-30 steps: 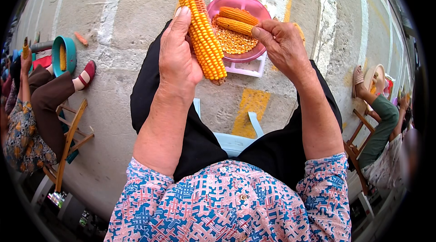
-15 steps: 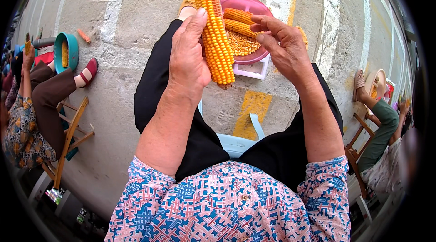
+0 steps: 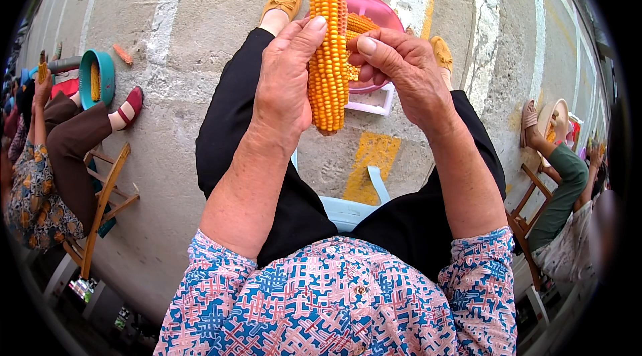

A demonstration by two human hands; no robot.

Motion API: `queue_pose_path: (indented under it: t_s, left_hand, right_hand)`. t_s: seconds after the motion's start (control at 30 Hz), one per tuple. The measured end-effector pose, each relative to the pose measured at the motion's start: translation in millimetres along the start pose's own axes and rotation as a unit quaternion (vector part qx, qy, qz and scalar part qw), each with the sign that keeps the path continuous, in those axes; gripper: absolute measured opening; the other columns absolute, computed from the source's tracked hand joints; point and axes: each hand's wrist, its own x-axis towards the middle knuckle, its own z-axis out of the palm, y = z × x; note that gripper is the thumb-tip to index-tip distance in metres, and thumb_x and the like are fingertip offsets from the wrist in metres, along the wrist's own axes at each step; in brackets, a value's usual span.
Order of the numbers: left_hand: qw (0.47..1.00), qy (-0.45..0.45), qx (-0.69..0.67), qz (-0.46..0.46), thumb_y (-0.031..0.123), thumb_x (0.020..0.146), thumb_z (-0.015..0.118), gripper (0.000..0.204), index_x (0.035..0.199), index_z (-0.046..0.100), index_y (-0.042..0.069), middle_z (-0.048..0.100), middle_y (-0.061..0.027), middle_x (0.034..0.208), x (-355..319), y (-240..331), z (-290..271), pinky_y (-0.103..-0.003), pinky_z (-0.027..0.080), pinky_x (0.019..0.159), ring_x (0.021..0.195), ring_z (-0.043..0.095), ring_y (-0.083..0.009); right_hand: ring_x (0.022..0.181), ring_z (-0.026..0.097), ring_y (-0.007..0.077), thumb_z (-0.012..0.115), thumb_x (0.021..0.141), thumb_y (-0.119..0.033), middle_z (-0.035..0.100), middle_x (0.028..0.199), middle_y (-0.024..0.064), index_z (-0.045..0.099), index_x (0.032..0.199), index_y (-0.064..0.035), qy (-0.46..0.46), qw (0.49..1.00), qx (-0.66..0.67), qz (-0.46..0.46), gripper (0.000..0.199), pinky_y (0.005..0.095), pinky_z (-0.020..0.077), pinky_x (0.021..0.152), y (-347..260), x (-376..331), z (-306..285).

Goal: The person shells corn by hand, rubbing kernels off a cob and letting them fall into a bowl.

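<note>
My left hand (image 3: 283, 75) is wrapped round an ear of corn (image 3: 327, 68), held upright over the gap between my knees. Yellow kernels cover most of it, while a bare reddish strip of cob shows at the upper right. My right hand (image 3: 406, 72) is closed, thumb against curled fingers, right beside the ear's right side; whether it touches the ear or pinches a kernel is too small to tell. Behind the hands stands a pink basin (image 3: 388, 12) with more corn ears (image 3: 361, 24) and loose kernels (image 3: 352, 73) in it, partly hidden.
Under the basin is a pale stool (image 3: 376, 105). A light blue seat edge (image 3: 348, 212) shows between my thighs. To the left, a person sits on a wooden chair (image 3: 107, 202) by a teal basin (image 3: 105, 82); another person sits at right. A cob (image 3: 123, 54) lies on the concrete.
The ear has shifted slightly right and turned, showing its bare strip more to the right. My right hand has moved left to the ear, and its spread fingers have closed.
</note>
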Motion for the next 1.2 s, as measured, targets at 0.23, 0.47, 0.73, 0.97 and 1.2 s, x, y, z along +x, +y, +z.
queue_pose_path:
  t_s: [0.23, 0.47, 0.73, 0.97, 1.2]
  left_hand:
    - [0.999, -0.011, 0.053, -0.007, 0.017, 0.093, 0.051, 0.029, 0.117, 0.049, 0.001, 0.06, -0.0047, 0.099, -0.3, -4.4, 2.8, -0.024, 0.049, 0.078, 0.086, 0.059, -0.0088]
    - [0.997, -0.037, 0.072, 0.001, 0.016, 0.092, 0.053, 0.03, 0.117, 0.049, -0.001, 0.059, -0.0052, 0.099, -1.3, -7.7, 0.4, -0.023, 0.05, 0.075, 0.085, 0.059, -0.0088]
    - [0.996, -0.022, 0.081, 0.003, 0.016, 0.092, 0.053, 0.031, 0.117, 0.049, -0.002, 0.06, -0.0057, 0.099, 1.6, -12.2, -2.2, -0.023, 0.051, 0.074, 0.084, 0.06, -0.0093]
    - [0.999, -0.014, 0.042, -0.006, 0.015, 0.093, 0.052, 0.029, 0.115, 0.05, -0.002, 0.061, -0.0067, 0.098, 2.0, -12.1, 0.0, -0.024, 0.052, 0.075, 0.084, 0.061, -0.0103]
    - [0.999, -0.016, 0.047, -0.019, 0.017, 0.094, 0.049, 0.028, 0.114, 0.05, -0.001, 0.061, -0.0074, 0.098, 1.9, -9.2, -0.9, -0.024, 0.052, 0.075, 0.084, 0.061, -0.0108]
  right_hand:
    - [0.061, 0.053, 0.0013, 0.061, 0.089, -0.029, 0.058, 0.071, -0.0049, 0.061, 0.085, -0.0064, -0.007, 0.999, 0.045, 0.003, 0.023, 0.0152, 0.0406, 0.057, -1.1, 0.1, 3.4]
    - [0.061, 0.052, 0.002, 0.064, 0.086, -0.031, 0.057, 0.07, -0.0047, 0.061, 0.084, -0.0068, -0.002, 1.0, 0.028, -0.001, 0.024, 0.0157, 0.0404, 0.057, 2.6, -0.2, 1.7]
    - [0.064, 0.054, 0.0053, 0.06, 0.089, -0.025, 0.057, 0.072, -0.0011, 0.061, 0.087, -0.0034, -0.005, 0.998, 0.063, -0.005, 0.022, 0.0189, 0.0461, 0.06, 8.1, -0.1, 1.0]
    - [0.061, 0.056, 0.0065, 0.057, 0.091, -0.022, 0.06, 0.072, 0.0012, 0.062, 0.087, -0.0028, 0.006, 0.996, 0.087, 0.024, 0.02, 0.0194, 0.0477, 0.058, 9.3, -0.9, -0.1]
    - [0.061, 0.057, 0.0065, 0.056, 0.092, -0.022, 0.061, 0.072, 0.0019, 0.061, 0.085, -0.0038, -0.001, 0.994, 0.102, 0.044, 0.02, 0.0191, 0.0477, 0.057, 12.0, 1.1, -2.7]
